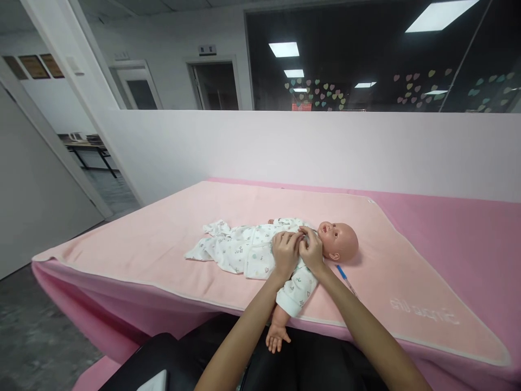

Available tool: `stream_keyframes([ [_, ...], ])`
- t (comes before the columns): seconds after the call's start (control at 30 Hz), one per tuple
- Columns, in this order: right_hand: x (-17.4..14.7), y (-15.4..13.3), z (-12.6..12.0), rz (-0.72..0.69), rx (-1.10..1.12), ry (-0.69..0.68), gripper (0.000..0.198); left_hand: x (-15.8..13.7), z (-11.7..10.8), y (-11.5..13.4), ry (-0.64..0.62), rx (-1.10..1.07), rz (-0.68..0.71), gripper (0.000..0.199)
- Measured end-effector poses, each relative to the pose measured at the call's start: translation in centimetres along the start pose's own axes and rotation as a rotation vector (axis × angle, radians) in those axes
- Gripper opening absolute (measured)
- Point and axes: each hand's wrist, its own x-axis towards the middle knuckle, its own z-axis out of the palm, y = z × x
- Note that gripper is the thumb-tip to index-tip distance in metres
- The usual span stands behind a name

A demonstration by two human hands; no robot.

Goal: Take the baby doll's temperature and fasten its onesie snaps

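A baby doll (344,241) lies on its back, its bald head to the right. It wears a white patterned top (258,259) and matching trousers (228,247). Over the upper chest, my left hand (286,251) has its fingers curled on the front of the top. My right hand (311,251) is just beside it, near the doll's neck, pinching the same cloth. The fingertips of both hands nearly meet, and they hide whatever fastening is there. One doll arm (279,328) hangs toward me past the table's edge, below my wrists.
A pale pink blanket (163,233) covers much of the pink-draped table (468,244). Near the doll's head lies a thin stick with a blue end (342,271), partly behind my right forearm. A white half wall (325,152) runs along the back.
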Motion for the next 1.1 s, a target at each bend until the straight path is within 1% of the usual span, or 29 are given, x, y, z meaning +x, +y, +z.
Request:
stream_keyframes([
  [0.1,-0.05,0.26,-0.12,0.0,0.012,0.053,0.037,0.07,0.02,0.1,0.035,0.001,-0.003,0.014],
  [0.2,0.07,0.03,-0.02,-0.016,-0.001,0.053,0.032,0.18,-0.06,0.21,0.044,0.007,-0.014,0.014],
  [0.43,-0.22,-0.25,0.08,-0.008,0.006,0.073,0.031,0.31,-0.23,0.19,0.014,0.014,-0.027,0.016],
  [0.7,-0.47,-0.07,0.25,0.057,0.069,0.088,0.029,0.63,-0.6,0.58,-0.03,0.01,-0.028,0.015],
  [0.93,-0.47,0.01,0.29,0.059,0.137,0.14,0.025,0.7,-0.7,0.58,-0.039,0.012,-0.037,0.012],
  [1.1,-0.44,-0.15,0.23,0.026,0.13,0.155,0.025,0.68,-0.52,0.34,-0.039,-0.016,-0.016,0.01],
])
